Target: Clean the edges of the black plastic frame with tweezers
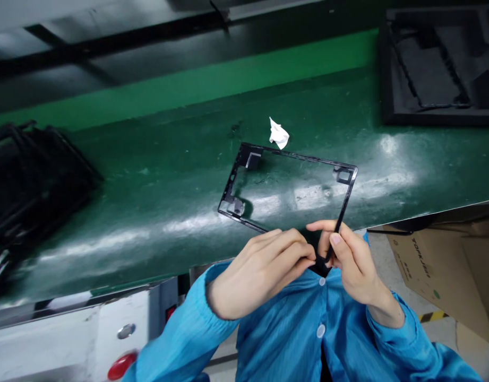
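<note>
- Both hands meet at one spot: my left hand [264, 265] pinches the near corner of the frame [250, 157] between thumb and fingertips, and my right hand [351, 260] grips the frame's right edge just beside that corner, thumb on top.
- Frame — thin, black, open in the middle — is lifted off the belt [148, 201] and tilted away from me, with its near corner over my chest and its far edge out above the green.
- Three corners show their small black blocks in place. The fourth is hidden under my fingers, so I cannot tell what state it is in.
- I judge the work to be mid-way: the piece is picked up and being handled at that last corner, not yet let go or set down anywhere.
- White scrap [279, 133] lies on the belt just beyond the frame's far edge, apart from it.
- Pile [29, 180] of dark frames sits far left on the belt, and a black tray [439, 63] sits far right — both well apart from my hands.
- Carton [439, 265] stands on the floor to my right, below the belt's edge.
</note>
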A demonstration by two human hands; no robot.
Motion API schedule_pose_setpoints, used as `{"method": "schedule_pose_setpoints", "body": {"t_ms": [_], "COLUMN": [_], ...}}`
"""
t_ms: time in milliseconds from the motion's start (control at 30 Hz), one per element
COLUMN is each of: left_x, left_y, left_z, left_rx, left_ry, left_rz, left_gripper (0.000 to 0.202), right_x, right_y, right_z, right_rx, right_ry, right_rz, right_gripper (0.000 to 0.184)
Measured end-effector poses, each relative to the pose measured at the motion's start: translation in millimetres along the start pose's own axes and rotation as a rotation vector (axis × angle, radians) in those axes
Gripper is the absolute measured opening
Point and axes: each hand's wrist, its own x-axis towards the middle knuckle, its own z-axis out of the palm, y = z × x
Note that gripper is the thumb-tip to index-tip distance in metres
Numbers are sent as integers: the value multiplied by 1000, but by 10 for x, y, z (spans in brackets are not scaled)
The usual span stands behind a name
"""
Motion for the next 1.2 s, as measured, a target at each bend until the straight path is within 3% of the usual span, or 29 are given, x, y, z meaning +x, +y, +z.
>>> {"method": "schedule_pose_setpoints", "body": {"t_ms": [333, 633, 833, 1033, 1200], "left_x": [13, 11, -6, 29, 61], "left_y": [85, 10, 50, 100, 76], "left_z": [68, -49, -44, 27, 21], "left_rx": [328, 53, 78, 262, 193], "left_ry": [-5, 21, 27, 9, -60], "left_rz": [153, 47, 56, 145, 149], "left_gripper": [21, 12, 9, 20, 20], "right_x": [-19, -28, -20, -11, -13], "right_y": [7, 15, -4, -30, -45], "right_z": [14, -24, -11, -7, -47], "right_rx": [36, 91, 81, 24, -56], "right_ry": [-33, -16, -23, -68, -143], "right_rz": [16, 42, 43, 5, -28], "right_gripper": [37, 37, 36, 39, 38]}}
